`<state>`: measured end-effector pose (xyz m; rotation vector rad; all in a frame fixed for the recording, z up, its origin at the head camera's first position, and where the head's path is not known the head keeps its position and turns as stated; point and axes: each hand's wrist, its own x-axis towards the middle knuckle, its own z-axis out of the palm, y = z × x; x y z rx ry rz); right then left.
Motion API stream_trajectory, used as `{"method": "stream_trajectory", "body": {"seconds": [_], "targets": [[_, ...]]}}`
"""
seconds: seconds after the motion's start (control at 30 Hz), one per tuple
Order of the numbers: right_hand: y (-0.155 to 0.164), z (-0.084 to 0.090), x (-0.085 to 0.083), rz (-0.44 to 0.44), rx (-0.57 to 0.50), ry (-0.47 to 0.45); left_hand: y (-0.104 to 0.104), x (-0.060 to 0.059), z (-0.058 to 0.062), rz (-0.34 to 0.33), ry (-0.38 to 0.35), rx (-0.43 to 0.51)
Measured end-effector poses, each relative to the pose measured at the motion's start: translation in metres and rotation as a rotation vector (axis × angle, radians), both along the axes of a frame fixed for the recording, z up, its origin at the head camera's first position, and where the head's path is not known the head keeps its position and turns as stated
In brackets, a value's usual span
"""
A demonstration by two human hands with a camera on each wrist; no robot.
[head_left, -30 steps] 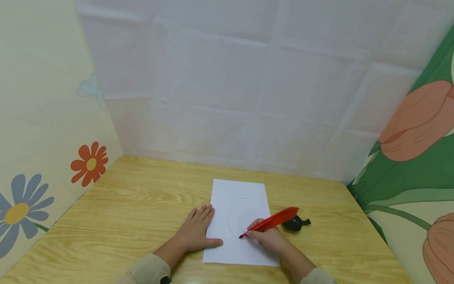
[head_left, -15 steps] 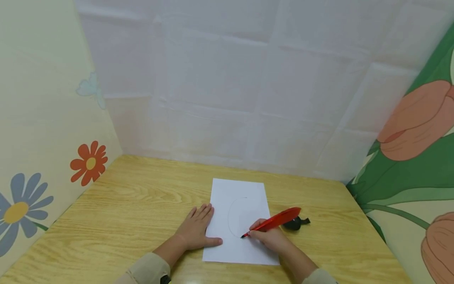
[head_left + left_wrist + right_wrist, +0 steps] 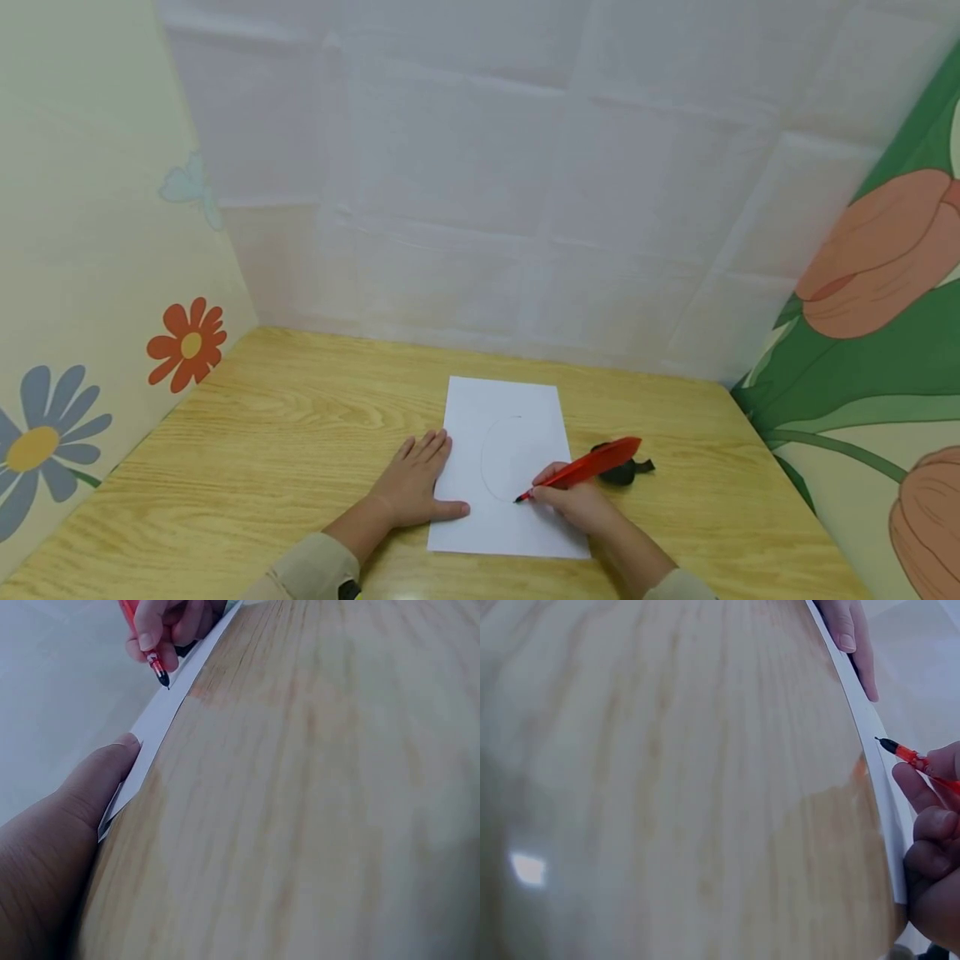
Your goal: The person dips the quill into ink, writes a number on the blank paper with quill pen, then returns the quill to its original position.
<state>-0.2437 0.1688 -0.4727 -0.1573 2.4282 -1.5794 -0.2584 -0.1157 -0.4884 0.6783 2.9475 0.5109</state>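
A white sheet of paper lies on the wooden table, with a thin curved line on it, bowed to the left. My left hand rests flat on the sheet's left edge, fingers straight and thumb spread across the lower part. With thumb and fingertips, my right hand pinches a red feather pen low on its barrel. The black tip meets the paper at the lower end of the line, and the feather slants up to the right. Both wrist views show the pen and its dark point at the sheet.
Just behind the feather, right of the sheet, sits a small rounded black object with a short stub. A wood-grain table spreads around the paper. White cloth hangs at the back, flower-printed panels at both sides.
My right hand has moved the pen tip slightly to the right along the bottom of the curve, and the line has grown a little there. My left hand keeps its place.
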Motion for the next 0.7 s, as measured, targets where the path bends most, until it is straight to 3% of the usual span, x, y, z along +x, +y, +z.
{"method": "stream_trajectory", "body": {"seconds": [0.7], "targets": [[0.0081,-0.0008,0.0002,-0.014,0.003,0.029,-0.0014,-0.0033,-0.0057,-0.012,0.003,-0.001]]}}
